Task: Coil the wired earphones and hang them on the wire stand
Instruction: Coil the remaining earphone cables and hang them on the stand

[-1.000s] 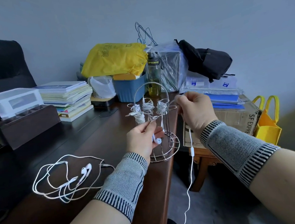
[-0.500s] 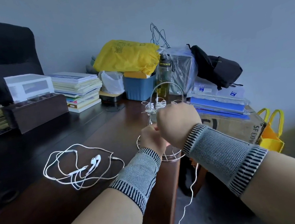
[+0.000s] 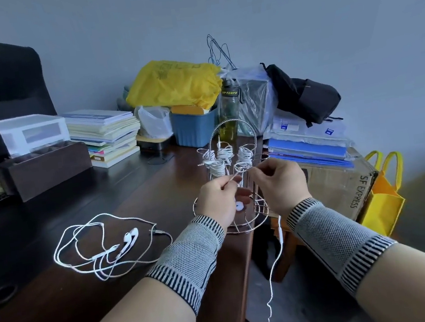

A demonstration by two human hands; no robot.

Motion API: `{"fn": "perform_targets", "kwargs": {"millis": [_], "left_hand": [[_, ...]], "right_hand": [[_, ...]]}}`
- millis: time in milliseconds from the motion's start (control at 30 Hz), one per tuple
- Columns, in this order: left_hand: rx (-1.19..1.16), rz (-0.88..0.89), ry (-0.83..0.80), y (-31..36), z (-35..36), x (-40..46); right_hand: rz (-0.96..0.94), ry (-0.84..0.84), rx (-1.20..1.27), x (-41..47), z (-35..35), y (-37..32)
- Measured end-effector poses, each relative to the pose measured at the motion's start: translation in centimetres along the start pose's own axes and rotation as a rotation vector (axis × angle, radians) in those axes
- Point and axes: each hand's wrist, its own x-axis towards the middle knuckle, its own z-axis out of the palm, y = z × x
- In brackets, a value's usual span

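Your left hand (image 3: pixel 217 200) is in front of the wire stand (image 3: pixel 231 182), and its fingers are curled around a white earphone cord (image 3: pixel 277 259). A white earbud (image 3: pixel 239 206) peeks out under that hand. Your right hand (image 3: pixel 279 185) is just beside the left one, and its fingers pinch the same cord near the stand. From under your right hand the cord hangs down past the edge of the table (image 3: pixel 62 297) toward the floor.

The wire stand sits near the right edge of the table. It has a round base and a tall curved handle on top. Four small coiled earphones (image 3: pixel 225 156) already hang on it, up near the top, close together.

Another pair of loose earphones (image 3: pixel 104 247) lies on the table to the left of your left arm. Its cord is spread out in big messy loops, and its two buds lie side by side in the middle.

Both wrists wear grey knit wrist bands (image 3: pixel 190 256) with striped ends.

At the back of the table there is a stack of books (image 3: pixel 105 136), a blue bin (image 3: pixel 194 128), a yellow bag (image 3: pixel 173 85) on top of it, and a green bottle (image 3: pixel 229 111). A cardboard box (image 3: pixel 341 188) stands to the right of the table, with a yellow tote bag (image 3: pixel 383 202) beside it.
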Motion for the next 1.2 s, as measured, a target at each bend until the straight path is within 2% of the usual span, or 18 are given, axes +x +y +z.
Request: {"fn": "perform_targets", "kwargs": {"millis": [200, 367, 667, 733, 833, 967, 1033, 1200], "left_hand": [[0.202, 0.053, 0.025, 0.3, 0.8, -0.4], [0.387, 0.191, 0.045, 0.6, 0.2, -1.0], [0.220, 0.110, 0.168, 0.6, 0.7, -0.6], [0.176, 0.086, 0.159, 0.7, 0.9, -0.6], [0.143, 0.066, 0.151, 0.7, 0.9, -0.7], [0.132, 0.068, 0.137, 0.2, 0.9, -0.7], [0.141, 0.084, 0.121, -0.1, 0.9, -0.7], [0.187, 0.115, 0.101, -0.5, 0.9, -0.6]], "right_hand": [[-0.013, 0.019, -0.071, 0.1, -0.1, -0.2], [-0.057, 0.028, -0.079, 0.0, 0.0, -0.4], [-0.079, 0.004, -0.063, 0.1, -0.5, 0.5], [-0.092, -0.010, -0.137, 0.1, -1.3, 0.7], [-0.105, -0.059, -0.382, 0.6, -2.8, 0.1], [-0.018, -0.142, -0.526, 2.0, -4.4, -2.2], [0.048, -0.188, -0.476, 3.1, -4.5, -3.5], [0.225, -0.384, -0.168, 4.4, -3.9, -7.0]]}}
